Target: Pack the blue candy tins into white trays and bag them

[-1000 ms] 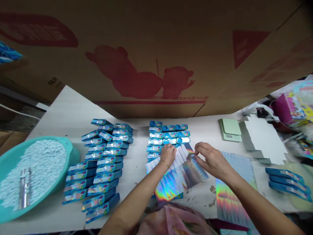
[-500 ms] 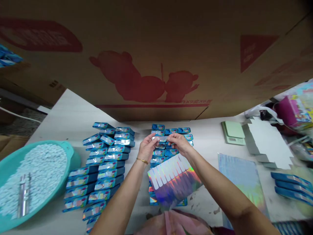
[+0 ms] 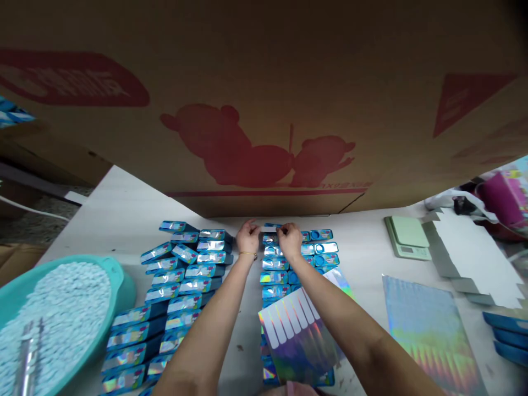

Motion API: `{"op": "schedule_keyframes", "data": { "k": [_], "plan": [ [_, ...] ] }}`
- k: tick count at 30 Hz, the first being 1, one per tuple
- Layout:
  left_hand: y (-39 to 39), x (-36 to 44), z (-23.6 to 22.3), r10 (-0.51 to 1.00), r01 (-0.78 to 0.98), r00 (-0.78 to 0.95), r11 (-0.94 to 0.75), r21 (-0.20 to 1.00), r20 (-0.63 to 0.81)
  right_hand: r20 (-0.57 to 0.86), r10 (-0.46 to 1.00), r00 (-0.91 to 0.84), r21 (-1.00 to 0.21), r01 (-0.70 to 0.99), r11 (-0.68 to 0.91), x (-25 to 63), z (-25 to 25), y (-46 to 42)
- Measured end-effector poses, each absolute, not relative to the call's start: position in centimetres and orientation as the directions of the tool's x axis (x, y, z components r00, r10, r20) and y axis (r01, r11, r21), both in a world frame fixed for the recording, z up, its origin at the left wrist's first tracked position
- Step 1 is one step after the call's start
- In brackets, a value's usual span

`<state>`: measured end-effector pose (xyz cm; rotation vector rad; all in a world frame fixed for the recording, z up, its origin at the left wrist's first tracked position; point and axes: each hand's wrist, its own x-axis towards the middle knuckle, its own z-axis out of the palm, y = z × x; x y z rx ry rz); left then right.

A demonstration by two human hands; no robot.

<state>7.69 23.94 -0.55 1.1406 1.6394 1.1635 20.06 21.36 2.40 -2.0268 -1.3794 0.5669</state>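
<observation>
Both hands [image 3: 269, 237] pinch a sticker strip [image 3: 267, 229] over blue boxes [image 3: 289, 254].

The small blue boxes [image 3: 187, 272] look like printed card with glossy, iridescent foil labels. The sticker sheet [image 3: 299, 335] is holographic film — mirror-bright, rainbow-shifting, smooth — with matt white gaps where strips are gone; a second foil sheet [image 3: 429, 330] shines the same. The big carton [image 3: 264, 99] is matt brown corrugated cardboard, printed red. The basin [image 3: 117, 275] is smooth teal plastic — the table [image 3: 124, 203] a pale, matt, faintly grained surface.
</observation>
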Motion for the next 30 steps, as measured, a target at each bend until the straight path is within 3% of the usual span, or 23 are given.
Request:
{"op": "schedule_keyframes", "data": {
  "k": [12, 17, 20, 24, 26, 28, 30],
  "plan": [
    [24.9, 8.4, -3.3, 0.965, 0.42, -0.205, 0.238, 0.876, -0.164, -0.015, 0.973, 0.231, -0.363, 0.905, -0.221, 20.7, 2.3, 22.0],
    [24.1, 8.3, -2.9, 0.982, 0.521, -0.103, 0.188, 0.832, -0.158, 0.031, 0.999, -0.022, -0.206, 0.978, 0.028, 21.7, 2.7, 21.0],
    [24.1, 7.9, -2.0, 0.988, 0.568, -0.012, 0.134, 0.812, -0.154, -0.029, 0.98, -0.196, -0.109, 0.975, 0.191, 22.2, 3.0, 20.8],
    [21.7, 7.1, 0.1, 0.992, 0.642, -0.043, 0.121, 0.757, -0.121, -0.09, 0.964, -0.252, -0.105, 0.964, 0.242, 23.1, 3.3, 21.3],
    [18.7, 7.4, 0.8, 0.997, 0.694, -0.004, 0.058, 0.717, -0.077, -0.048, 0.952, -0.301, -0.107, 0.949, 0.295, 23.2, 3.1, 21.3],
    [15.5, 8.3, 1.1, 0.968, 0.821, 0.247, -0.183, 0.541, -0.047, -0.019, 0.934, -0.356, -0.09, 0.931, 0.353, 23.0, 2.6, 20.9],
    [13.0, 9.3, 0.9, 0.931, 0.873, 0.354, -0.296, 0.389, -0.087, -0.013, 0.922, -0.386, -0.086, 0.919, 0.384, 22.5, 2.1, 20.1]
  ]
}}
